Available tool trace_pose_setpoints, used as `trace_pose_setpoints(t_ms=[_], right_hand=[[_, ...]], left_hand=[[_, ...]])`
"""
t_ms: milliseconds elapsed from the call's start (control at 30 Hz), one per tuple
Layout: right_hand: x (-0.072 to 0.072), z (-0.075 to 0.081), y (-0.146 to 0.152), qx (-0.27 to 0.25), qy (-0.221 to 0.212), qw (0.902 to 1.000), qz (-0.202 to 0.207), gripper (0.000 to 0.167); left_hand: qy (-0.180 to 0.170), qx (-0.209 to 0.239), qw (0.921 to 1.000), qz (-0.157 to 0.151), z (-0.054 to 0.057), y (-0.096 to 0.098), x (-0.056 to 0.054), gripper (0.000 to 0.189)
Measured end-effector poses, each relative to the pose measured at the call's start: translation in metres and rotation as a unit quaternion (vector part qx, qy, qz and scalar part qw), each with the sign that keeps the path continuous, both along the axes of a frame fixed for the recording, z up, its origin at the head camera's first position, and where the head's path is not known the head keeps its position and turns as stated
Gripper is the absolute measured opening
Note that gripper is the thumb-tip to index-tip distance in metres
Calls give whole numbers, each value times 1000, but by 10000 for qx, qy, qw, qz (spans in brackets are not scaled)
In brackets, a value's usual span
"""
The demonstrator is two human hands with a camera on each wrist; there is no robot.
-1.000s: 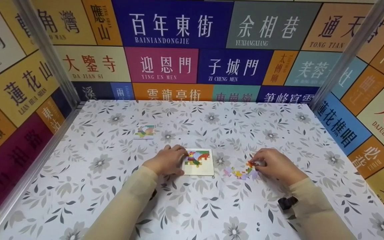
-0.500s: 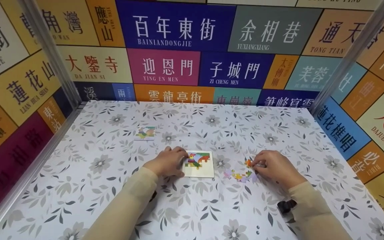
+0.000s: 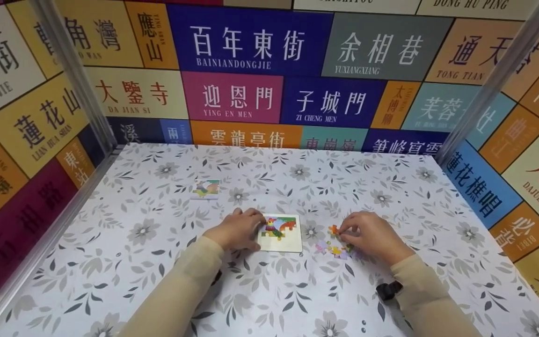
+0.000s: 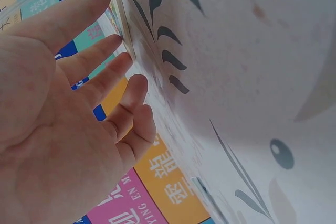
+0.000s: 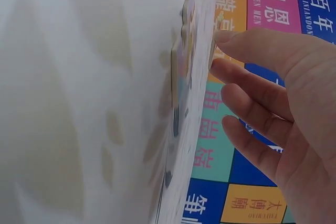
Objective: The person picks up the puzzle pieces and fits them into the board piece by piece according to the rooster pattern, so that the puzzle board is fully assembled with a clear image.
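Observation:
A small jigsaw board (image 3: pixel 281 245) lies on the table, its upper part filled with a colourful bird picture and its lower part bare and pale. My left hand (image 3: pixel 237 229) holds the board's left side; the left wrist view shows the thumb and fingertips at its edge (image 4: pixel 124 22). To the right of the board, my right hand (image 3: pixel 373 236) pinches an orange puzzle piece (image 3: pixel 333 229) between thumb and index finger. Just below it lie several loose puzzle pieces (image 3: pixel 336 252), purple, yellow and green, partly hidden by that hand. The right wrist view shows the pinched piece (image 5: pixel 213 53) edge-on.
A small picture card (image 3: pixel 205 188) with a similar bird design lies farther back on the left. The table (image 3: pixel 260 299) has a white floral cover. Panels with large lettering (image 3: pixel 255 42) stand behind it and along both sides.
My right hand has moved left with the orange puzzle piece, over the far side of the loose pieces. My left hand stays at the board. The head view has shifted slightly.

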State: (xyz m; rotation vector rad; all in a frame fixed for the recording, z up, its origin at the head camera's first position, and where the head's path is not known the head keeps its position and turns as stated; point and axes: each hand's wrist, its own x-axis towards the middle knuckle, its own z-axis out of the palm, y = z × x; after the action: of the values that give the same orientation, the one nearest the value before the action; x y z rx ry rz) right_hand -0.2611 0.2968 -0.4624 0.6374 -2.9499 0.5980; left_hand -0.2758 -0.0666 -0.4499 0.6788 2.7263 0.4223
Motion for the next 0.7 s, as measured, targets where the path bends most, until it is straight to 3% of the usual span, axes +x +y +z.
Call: trace_pose_setpoints(t_ms=[400, 700], right_hand=[[-2, -2, -22, 24, 136, 9992, 363, 5], [-4, -3, -39, 78, 351, 9958, 839, 2]], left_hand=[[194, -8, 9995, -235, -3, -1, -1, 66], [13, -68, 9999, -110, -2, 0, -2, 69]])
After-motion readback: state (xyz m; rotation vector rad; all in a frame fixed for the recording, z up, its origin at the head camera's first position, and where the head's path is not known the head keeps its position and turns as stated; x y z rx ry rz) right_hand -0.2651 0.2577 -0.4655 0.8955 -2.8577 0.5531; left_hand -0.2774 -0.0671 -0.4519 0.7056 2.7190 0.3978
